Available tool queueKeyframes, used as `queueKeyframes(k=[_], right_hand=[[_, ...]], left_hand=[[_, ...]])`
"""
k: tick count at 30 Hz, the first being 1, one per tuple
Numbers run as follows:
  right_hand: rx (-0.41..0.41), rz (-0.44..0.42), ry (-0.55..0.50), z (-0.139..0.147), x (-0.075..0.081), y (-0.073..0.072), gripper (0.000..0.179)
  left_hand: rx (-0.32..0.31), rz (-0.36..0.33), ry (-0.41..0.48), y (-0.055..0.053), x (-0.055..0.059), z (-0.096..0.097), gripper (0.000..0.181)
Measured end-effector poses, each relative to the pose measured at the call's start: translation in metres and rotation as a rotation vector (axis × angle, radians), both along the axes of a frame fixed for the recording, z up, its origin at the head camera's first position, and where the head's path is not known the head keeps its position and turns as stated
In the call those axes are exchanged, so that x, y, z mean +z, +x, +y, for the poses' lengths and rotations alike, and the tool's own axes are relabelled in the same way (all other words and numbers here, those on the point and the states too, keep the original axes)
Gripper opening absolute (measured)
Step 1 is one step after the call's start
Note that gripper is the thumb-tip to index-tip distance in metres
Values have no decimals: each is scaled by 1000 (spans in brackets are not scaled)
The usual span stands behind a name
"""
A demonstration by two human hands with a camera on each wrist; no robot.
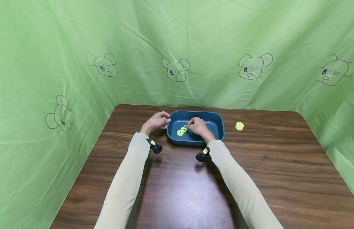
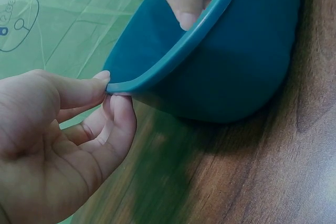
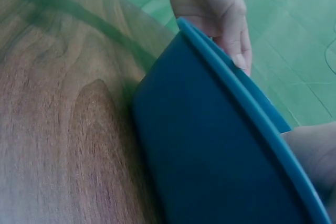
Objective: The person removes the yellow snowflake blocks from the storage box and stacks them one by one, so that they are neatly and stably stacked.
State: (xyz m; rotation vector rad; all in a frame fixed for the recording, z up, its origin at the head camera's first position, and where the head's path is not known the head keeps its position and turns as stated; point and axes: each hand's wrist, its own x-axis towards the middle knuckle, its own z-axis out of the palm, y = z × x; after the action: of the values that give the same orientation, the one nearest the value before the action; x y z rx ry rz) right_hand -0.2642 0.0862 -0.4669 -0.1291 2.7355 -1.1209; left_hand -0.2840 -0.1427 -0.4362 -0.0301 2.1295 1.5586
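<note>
My left hand (image 1: 157,121) pinches the left rim of a blue plastic basin (image 1: 214,115), thumb on top and fingers beneath, as the left wrist view shows of the left hand (image 2: 68,135). Inside the basin, my right hand (image 1: 197,126) reaches down with its thumb and fingers drawn together at a yellow-green flower-shaped disc (image 1: 183,129), which it seems to pinch by the edge. Touching or overlapping it is a second flower-shaped disc (image 1: 180,133), towards the basin's left side. In the left wrist view, the rim partly hides the right hand's fingertips (image 2: 187,20).
Right of the basin, a pale yellow scalloped piece (image 1: 239,126) lies on the dark wooden table (image 1: 280,159). A green cloth (image 1: 205,47) with printed bear heads hangs behind and at both sides. Black wrist cameras sit on both sleeves.
</note>
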Motion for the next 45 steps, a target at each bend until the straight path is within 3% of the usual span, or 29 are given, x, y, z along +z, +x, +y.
queueKeyframes(k=[20,29,37,45], right_hand=[[171,59,218,-10,-3,-4,30],[118,24,267,-8,4,2,28],[91,-18,183,3,12,7,17],[57,-68,51,14,13,7,22]], left_hand=[[-3,-1,-4,1,2,0,33],[-4,1,-6,1,2,0,34],[-2,3,-3,2,3,0,34],[5,-6,11,2,2,1,34]])
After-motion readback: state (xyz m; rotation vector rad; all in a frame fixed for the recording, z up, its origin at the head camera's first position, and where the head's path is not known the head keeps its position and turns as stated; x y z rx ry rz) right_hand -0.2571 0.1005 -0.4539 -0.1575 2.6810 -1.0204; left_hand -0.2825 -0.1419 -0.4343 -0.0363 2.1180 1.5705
